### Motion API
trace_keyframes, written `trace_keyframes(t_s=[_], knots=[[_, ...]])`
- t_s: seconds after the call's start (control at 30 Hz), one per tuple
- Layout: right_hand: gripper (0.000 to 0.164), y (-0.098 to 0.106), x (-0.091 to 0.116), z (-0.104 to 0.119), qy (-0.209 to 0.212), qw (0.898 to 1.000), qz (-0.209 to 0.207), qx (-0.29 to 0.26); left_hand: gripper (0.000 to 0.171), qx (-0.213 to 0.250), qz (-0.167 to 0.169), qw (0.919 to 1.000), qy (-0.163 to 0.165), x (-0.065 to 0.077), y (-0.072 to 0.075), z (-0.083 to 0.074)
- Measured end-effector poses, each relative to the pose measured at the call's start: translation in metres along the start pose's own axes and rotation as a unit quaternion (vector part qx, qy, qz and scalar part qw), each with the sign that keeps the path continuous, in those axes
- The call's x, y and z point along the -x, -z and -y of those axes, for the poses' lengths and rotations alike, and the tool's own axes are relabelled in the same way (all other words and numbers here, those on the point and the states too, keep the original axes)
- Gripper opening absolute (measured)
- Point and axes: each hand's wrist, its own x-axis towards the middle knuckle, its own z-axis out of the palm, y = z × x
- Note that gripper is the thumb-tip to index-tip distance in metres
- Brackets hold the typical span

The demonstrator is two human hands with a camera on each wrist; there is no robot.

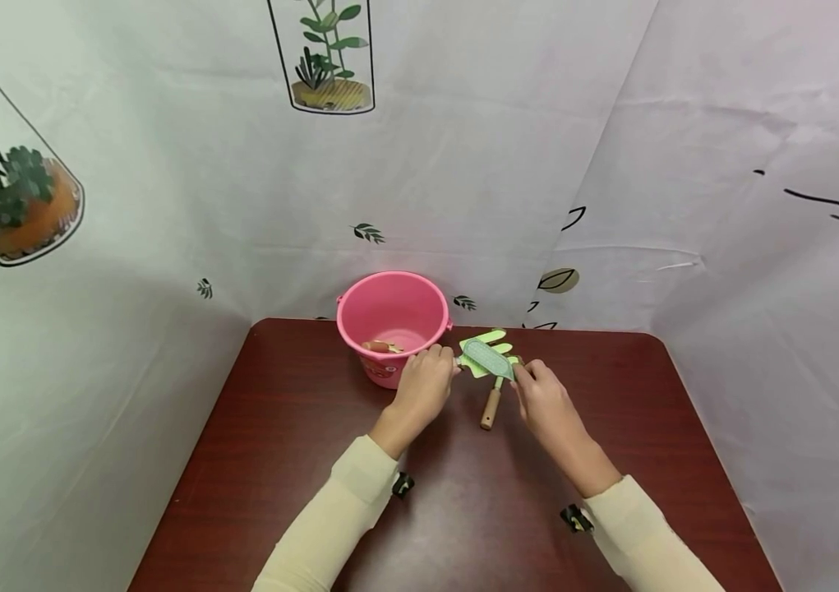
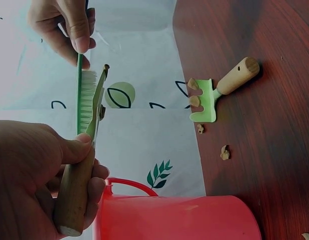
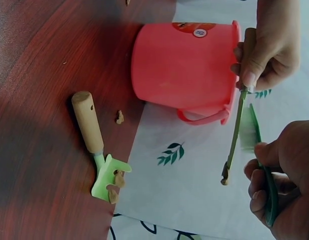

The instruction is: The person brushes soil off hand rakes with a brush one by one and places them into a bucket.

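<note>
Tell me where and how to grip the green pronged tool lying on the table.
Its wooden handle is probably the best place, fingers wrapped round the middle, coming from above on the person's side. The handle is roughly round, lies exposed and points toward the person, while the flat green head faces away with brown pieces at its edge.

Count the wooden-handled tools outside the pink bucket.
2. The first tool is held in the left hand; the second tool lies on the table. Any behind the pink bucket would be hidden.
</note>
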Motion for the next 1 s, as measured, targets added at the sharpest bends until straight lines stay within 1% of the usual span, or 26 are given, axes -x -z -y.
trace_keyframes(t_s=[0.13, 0.3, 0.5, 0.67, 0.77, 1.0], knots=[[0.023, 0.0000, -0.0014, 0.0002, 0.001, 1.000, 0.000, 0.006, 0.025, -0.002, -0.002, 1.0000, 0.002, 0.0005, 0.0003, 0.0008], [0.024, -0.0007, -0.0033, -0.0002, 0.006, 1.000, -0.011, 0.006, 0.025, -0.003, -0.002, 1.0000, 0.002, 0.0006, 0.0009, 0.0018], [0.025, -0.0021, -0.0041, -0.0005, 0.011, 1.000, -0.019, 0.005, 0.025, -0.003, 0.006, 1.0000, 0.004, 0.0009, 0.0023, 0.0027], [0.027, -0.0017, -0.0044, -0.0016, 0.009, 1.000, -0.023, 0.006, 0.025, 0.004, 0.008, 0.9999, 0.005, 0.0012, 0.0019, 0.0025], [0.028, -0.0013, -0.0049, -0.0027, 0.009, 1.000, -0.026, 0.004, 0.025, 0.005, 0.001, 1.0000, 0.005, 0.0015, 0.0020, 0.0024], [0.028, 0.0002, -0.0052, -0.0080, -0.002, 0.999, -0.035, 0.001, 0.025, -0.003, 0.000, 1.0000, -0.001, 0.0022, 0.0031, 0.0022]])
